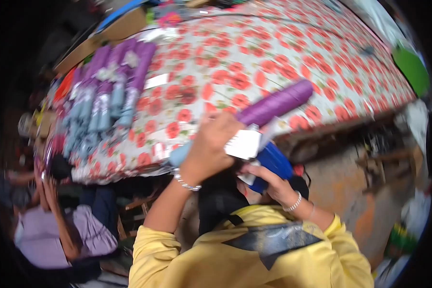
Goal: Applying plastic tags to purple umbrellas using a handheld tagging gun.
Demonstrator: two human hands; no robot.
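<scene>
My left hand (216, 141) is wrapped round the middle of a long roll, closed on it. The roll's purple part (278, 102) points up to the right over the table, and its light blue end (180, 153) shows left of my wrist. A white card (245, 144) hangs by my left fingers, with a translucent strip (270, 130) beside it. Lower right, my right hand (275, 185) is closed against a blue object (275, 162), its kind blurred. A small white piece shows at the right thumb tip. The fingers' undersides are hidden.
A table with a red-flowered cloth (235, 53) fills the top. Several purple-and-light-blue rolls (103, 91) lie piled at its left. A white slip (157, 80) lies near them. Another person in a lilac top (62, 235) sits at lower left. A wooden stool (389, 168) stands right.
</scene>
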